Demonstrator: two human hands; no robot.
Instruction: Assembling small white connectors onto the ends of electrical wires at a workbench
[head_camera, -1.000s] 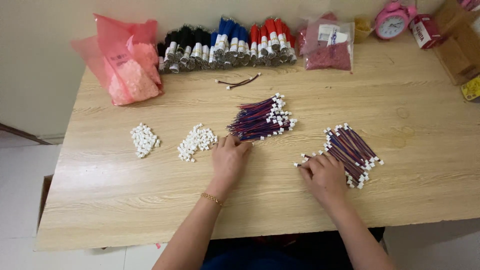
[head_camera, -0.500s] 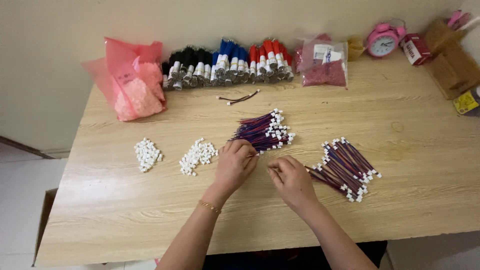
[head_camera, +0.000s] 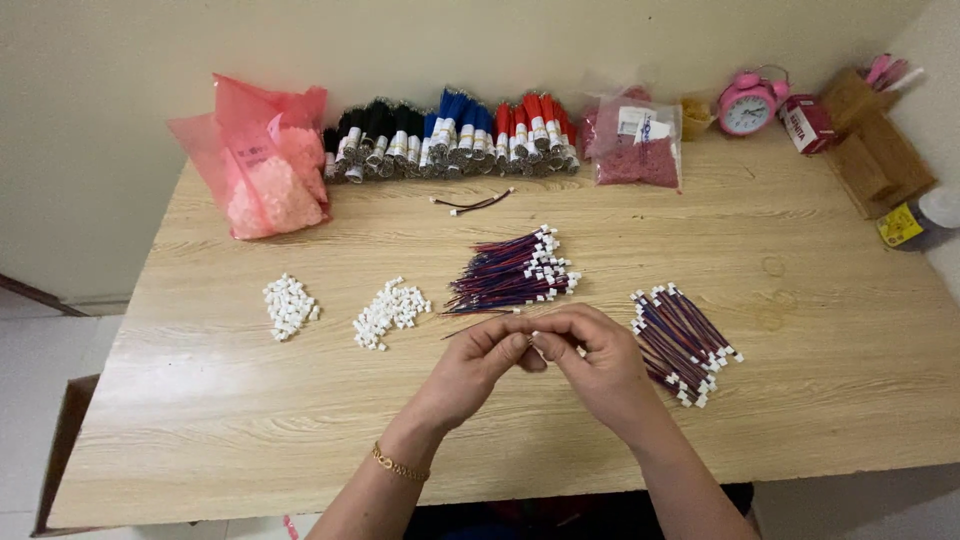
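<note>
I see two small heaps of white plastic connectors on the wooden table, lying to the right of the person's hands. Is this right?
Not quite. In the head view, the two heaps of white plastic connectors lie on the wooden table to the left of the hands, not the right.

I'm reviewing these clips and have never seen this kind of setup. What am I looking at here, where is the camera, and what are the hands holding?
There is no machine: a person works with bare hands, and one camera worn on the head looks down at a wooden table. The left hand and right hand meet in front of the person, pinching a thin wire with a small white end between the fingertips. Around them lie two wire bundles, one ahead and one to the right, and two piles of white connectors to the left. Along the wall sit a pink bag, rows of black, blue and red wires, a clear bag and a pink clock.
</note>
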